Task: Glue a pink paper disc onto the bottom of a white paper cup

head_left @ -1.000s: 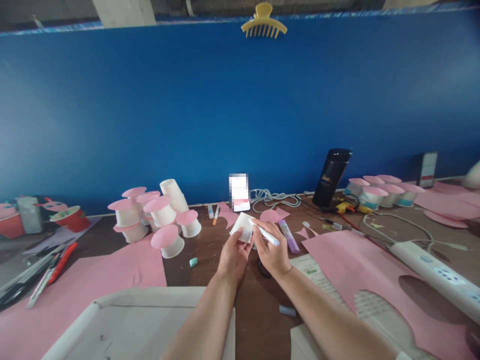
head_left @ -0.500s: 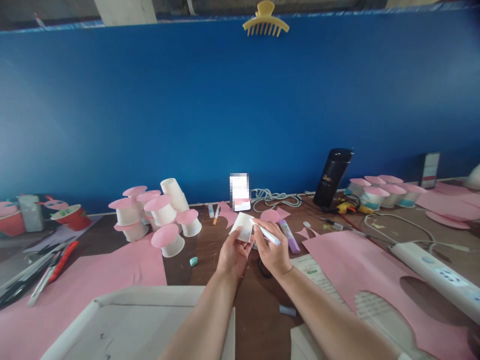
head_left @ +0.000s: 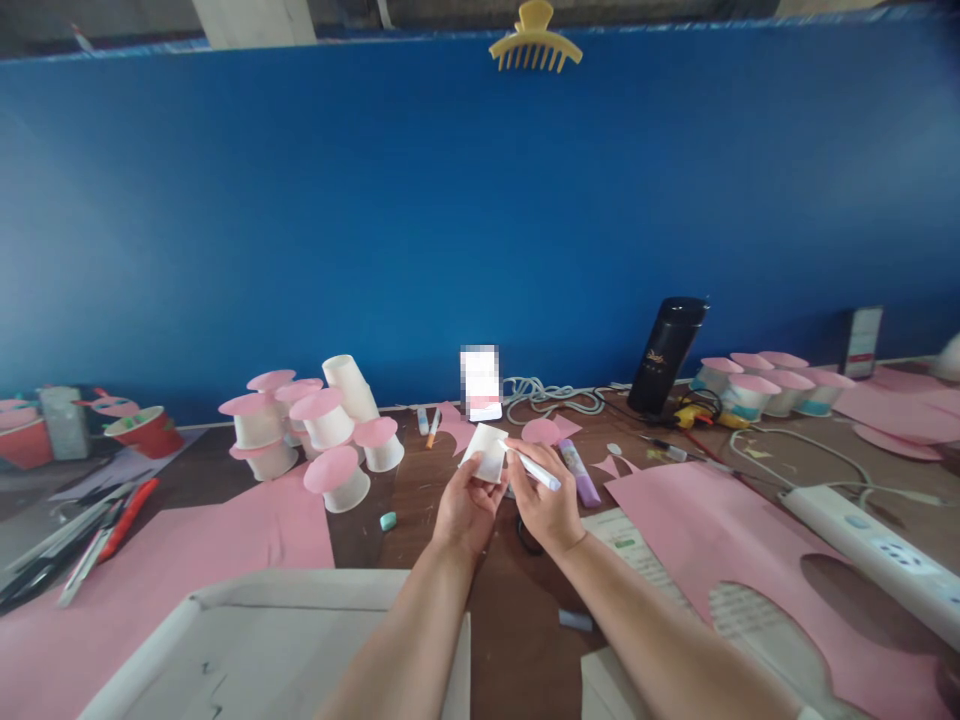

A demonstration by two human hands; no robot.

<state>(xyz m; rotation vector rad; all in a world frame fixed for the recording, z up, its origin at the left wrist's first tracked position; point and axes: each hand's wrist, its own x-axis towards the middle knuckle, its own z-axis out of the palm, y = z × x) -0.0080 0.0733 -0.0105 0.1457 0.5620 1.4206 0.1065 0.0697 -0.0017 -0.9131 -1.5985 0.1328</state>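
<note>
A small white piece (head_left: 485, 453), perhaps paper or a cup, is held in my left hand (head_left: 470, 510), thumb on its front and fingers beneath. My right hand (head_left: 551, 505) grips a white pen (head_left: 538, 470) whose tip meets the right side of the white piece. Both hands are close together over the middle of the brown table (head_left: 517, 650). Just behind them a phone (head_left: 481, 385) leans upright against the blue wall. To the right of my right hand lies a purple tube (head_left: 580, 473), beside a pink paper disc (head_left: 541, 431).
White cups with pink discs (head_left: 319, 405) stand at the left. Pink sheets (head_left: 750, 540) lie on both sides. A black bottle (head_left: 667, 355) stands at the back right, near a white power strip (head_left: 874, 550). Cutting tools (head_left: 97, 540) lie at far left.
</note>
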